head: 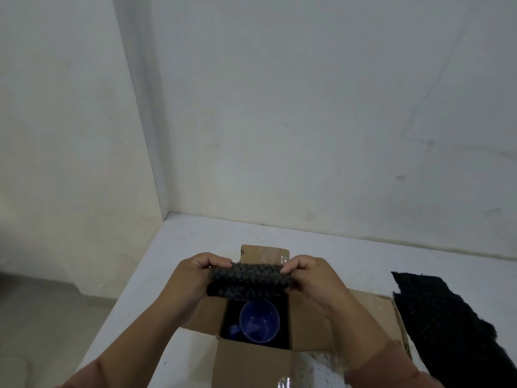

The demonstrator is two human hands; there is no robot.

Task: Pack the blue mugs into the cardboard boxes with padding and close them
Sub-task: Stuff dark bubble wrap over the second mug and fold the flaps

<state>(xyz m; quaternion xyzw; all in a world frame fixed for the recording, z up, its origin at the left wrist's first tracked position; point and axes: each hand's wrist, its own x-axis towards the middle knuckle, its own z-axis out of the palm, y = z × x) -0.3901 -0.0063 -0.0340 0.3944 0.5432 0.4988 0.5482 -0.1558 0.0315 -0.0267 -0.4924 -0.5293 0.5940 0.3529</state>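
Both forearms reach forward from the lower edge of the view, converging above the open cardboard box (251, 357). The left hand (193, 278) sits over the box's far-left corner, fingers curled and thumb on top, pinching one end of a dark padding piece (247, 281). The right hand (310, 278) mirrors it over the far-right corner, pinching the other end. Brownish sleeves cover both arms near the view's bottom.

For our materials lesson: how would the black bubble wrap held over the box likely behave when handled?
Probably floppy: the black bubble wrap curves over between the left hand and right hand. Likely light, since fingertip pinches carry it. Its bubbles suggest it would cushion the blue mug.
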